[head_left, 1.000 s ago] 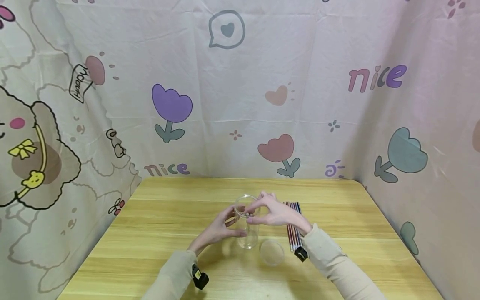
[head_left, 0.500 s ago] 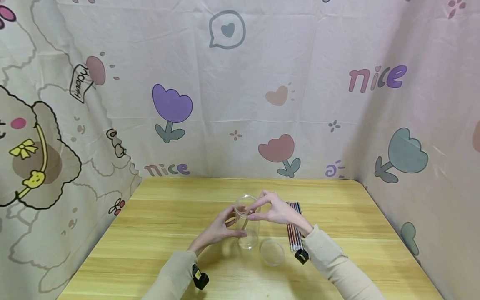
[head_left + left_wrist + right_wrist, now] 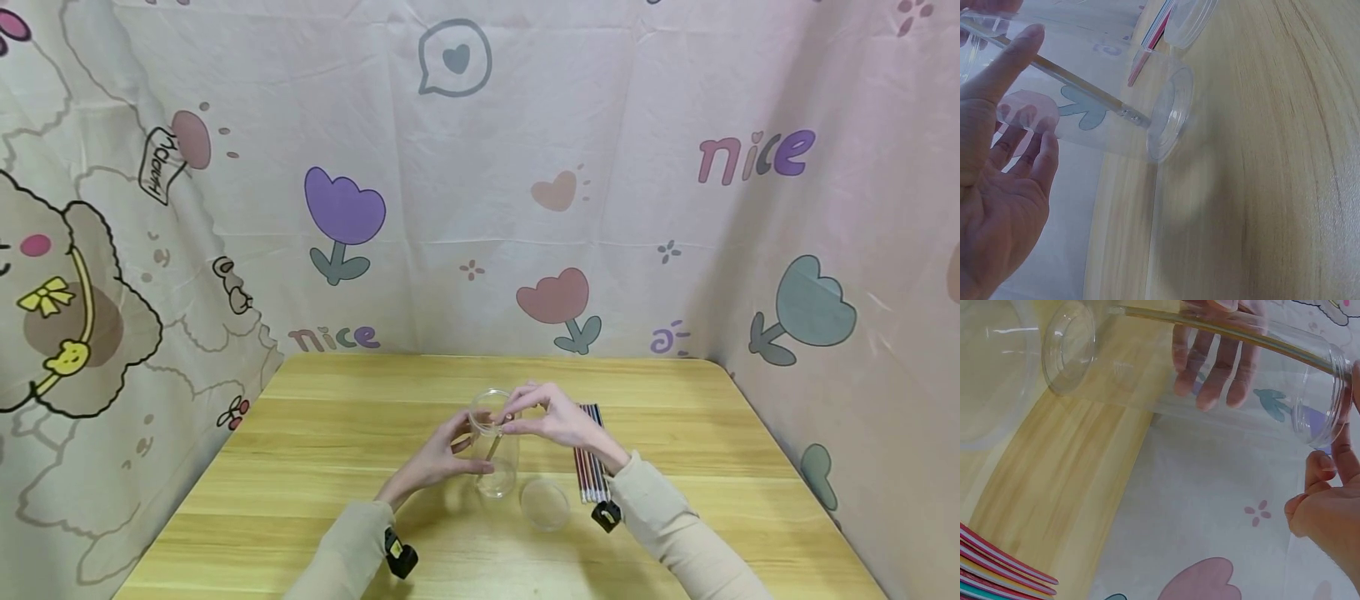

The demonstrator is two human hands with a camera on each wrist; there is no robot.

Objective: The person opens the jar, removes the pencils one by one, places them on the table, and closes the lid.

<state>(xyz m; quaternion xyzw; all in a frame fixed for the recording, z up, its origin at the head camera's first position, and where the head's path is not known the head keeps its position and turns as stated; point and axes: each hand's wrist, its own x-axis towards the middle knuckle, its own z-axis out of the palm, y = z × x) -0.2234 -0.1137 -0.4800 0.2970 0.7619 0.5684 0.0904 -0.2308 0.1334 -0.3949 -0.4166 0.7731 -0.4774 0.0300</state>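
A clear plastic jar [image 3: 497,485] stands on the wooden table, its mouth uncovered. My left hand [image 3: 433,458] holds it from the left, with the thumb on the near side and the fingers around the far side. Inside leans a single pencil [image 3: 1079,81], tilted, its eraser end down by the jar's base. At the mouth, my right hand [image 3: 553,421] pinches the pencil's upper end between thumb and fingers. The right wrist view shows the same pencil [image 3: 1229,328] running the jar's length, with the left hand's fingers seen through the wall.
A round clear lid [image 3: 545,505] lies on the table just right of the jar's base. Further right, several coloured pencils [image 3: 589,471] lie side by side under the right wrist. Printed cloth [image 3: 465,167] hangs behind the table [image 3: 315,467] and on both sides.
The right hand has shifted slightly right, and the pencil's top has swung right with it, so the pencil tilts more inside the jar. The left hand and jar have stayed put.
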